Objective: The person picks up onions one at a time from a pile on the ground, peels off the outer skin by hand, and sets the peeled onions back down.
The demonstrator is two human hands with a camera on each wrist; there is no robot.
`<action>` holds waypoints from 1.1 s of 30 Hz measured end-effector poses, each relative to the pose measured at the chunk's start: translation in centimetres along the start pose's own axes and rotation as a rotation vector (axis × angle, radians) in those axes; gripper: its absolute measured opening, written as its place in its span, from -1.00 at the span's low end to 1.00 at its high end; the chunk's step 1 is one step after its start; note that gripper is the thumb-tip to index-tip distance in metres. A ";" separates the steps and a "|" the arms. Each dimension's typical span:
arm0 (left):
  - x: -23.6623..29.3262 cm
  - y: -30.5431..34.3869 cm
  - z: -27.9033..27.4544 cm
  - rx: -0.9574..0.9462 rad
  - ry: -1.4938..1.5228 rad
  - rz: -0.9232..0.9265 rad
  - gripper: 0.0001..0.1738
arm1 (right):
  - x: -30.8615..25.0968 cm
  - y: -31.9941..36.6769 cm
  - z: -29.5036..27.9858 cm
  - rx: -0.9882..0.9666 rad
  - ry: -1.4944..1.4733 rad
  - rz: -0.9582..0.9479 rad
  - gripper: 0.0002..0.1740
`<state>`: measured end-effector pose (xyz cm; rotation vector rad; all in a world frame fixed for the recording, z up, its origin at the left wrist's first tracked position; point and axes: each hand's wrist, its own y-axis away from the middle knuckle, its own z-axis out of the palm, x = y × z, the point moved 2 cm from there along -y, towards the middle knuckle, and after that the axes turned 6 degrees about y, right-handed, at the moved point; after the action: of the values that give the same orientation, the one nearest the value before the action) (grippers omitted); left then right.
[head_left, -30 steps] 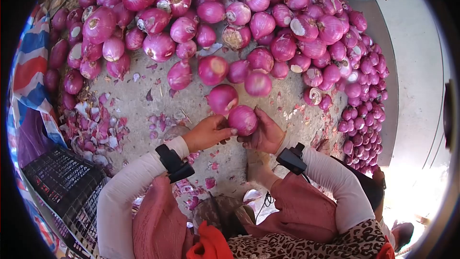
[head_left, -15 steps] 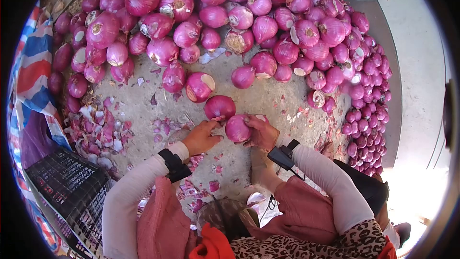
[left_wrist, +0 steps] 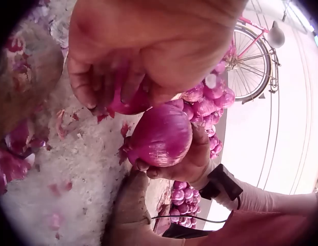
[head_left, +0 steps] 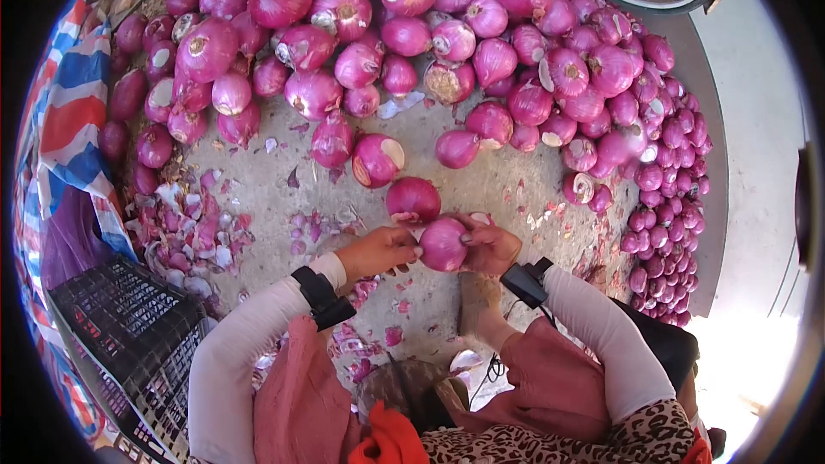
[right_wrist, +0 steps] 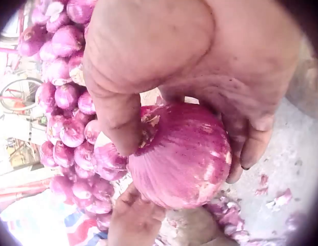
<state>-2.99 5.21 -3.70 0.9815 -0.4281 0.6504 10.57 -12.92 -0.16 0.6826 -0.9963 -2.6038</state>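
My right hand [head_left: 491, 247] grips a large red onion [head_left: 444, 244], thumb on one side and fingers wrapped round the other. In the right wrist view its dry end lies beside the thumb. My left hand [head_left: 374, 253] is at the onion's left side, thumb tip right at its skin and fingers curled; I cannot tell whether they pinch a bit of peel. Just beyond both hands another red onion [head_left: 412, 200] lies on the ground, with a pale-ended onion [head_left: 378, 161] past it. A pink and white patch [head_left: 481, 218] shows behind the right fingers.
A big heap of red onions [head_left: 314, 94] curves round the front, with smaller onions [head_left: 662, 241] at right. Loose peelings [head_left: 189, 236] litter the concrete at left, near a black plastic crate [head_left: 129, 309] and striped sheeting [head_left: 77, 120]. A bicycle wheel [head_left: 662, 9] stands beyond the heap.
The held onion has been turned between the hands. A loose onion ahead has rolled nearer and shows its pale end. Another that lay ahead of the right hand no longer shows there.
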 end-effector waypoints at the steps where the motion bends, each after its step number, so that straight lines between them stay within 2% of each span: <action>1: 0.6 0.3 0.3 -0.013 0.007 0.026 -0.55 | -0.2 0.2 0.2 -0.029 -0.012 -0.026 -0.19; 3: 1.4 0.6 0.6 -0.034 0.016 0.085 -0.52 | -0.7 0.6 0.5 -0.061 0.026 -0.043 -0.19; 6: 0.7 -0.2 0.7 -0.054 0.008 0.362 -0.54 | -1.1 1.2 1.0 -0.085 -0.006 -0.067 -0.19; 9: 0.8 -0.4 1.4 0.056 0.100 0.480 -0.65 | -1.0 1.1 0.9 -0.097 -0.046 -0.146 -0.28; 10: 1.0 -0.3 1.5 0.051 0.110 0.441 -0.64 | -0.9 1.0 0.8 -0.098 -0.051 -0.182 -0.31; 12: 1.4 -0.1 1.6 0.040 0.129 0.366 -0.60 | -0.3 0.8 0.2 0.030 -0.131 -0.144 -0.38; 13: 1.7 0.0 1.6 0.064 0.173 0.341 -0.66 | -0.2 0.8 -0.2 0.093 -0.169 -0.124 -0.40; 16: 2.1 0.5 1.8 0.092 0.273 0.254 -0.80 | -1.4 1.4 1.0 -0.161 -0.305 -0.034 -0.47; 19: 1.6 0.4 1.7 0.008 0.290 0.166 -0.83 | -0.2 0.8 -1.1 -0.128 -0.288 -0.048 -0.36; 22: 2.0 0.7 2.0 -0.042 0.258 0.158 -0.83 | 1.5 0.3 -2.2 0.054 -0.296 -0.116 -0.41; 25: 0.7 0.5 1.9 -0.018 0.093 0.214 -0.83 | 0.9 1.4 -0.3 0.081 -0.208 -0.057 -0.48; 27: 0.7 0.7 2.0 -0.017 -0.086 0.220 -0.84 | 2.4 0.9 -0.7 0.169 -0.197 -0.128 -0.53; 28: 0.5 0.7 2.1 -0.011 -0.070 0.227 -0.87 | 3.2 0.9 -1.1 0.226 -0.187 -0.170 -0.55; 31: -0.7 0.3 2.3 -0.002 -0.119 0.227 -0.91 | 3.0 1.0 -0.3 0.246 0.010 -0.110 -0.45; 32: -0.9 0.2 2.3 -0.017 -0.192 0.210 -0.87 | 2.3 1.4 0.9 0.281 0.053 -0.076 -0.41; 33: -0.7 0.3 2.7 -0.022 -0.264 0.192 -0.83 | 1.4 1.8 1.6 0.231 0.260 -0.081 -0.38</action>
<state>-3.79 2.79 -2.58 1.0162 -0.7680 0.6891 8.73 -13.91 1.62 1.1068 -1.2165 -2.4036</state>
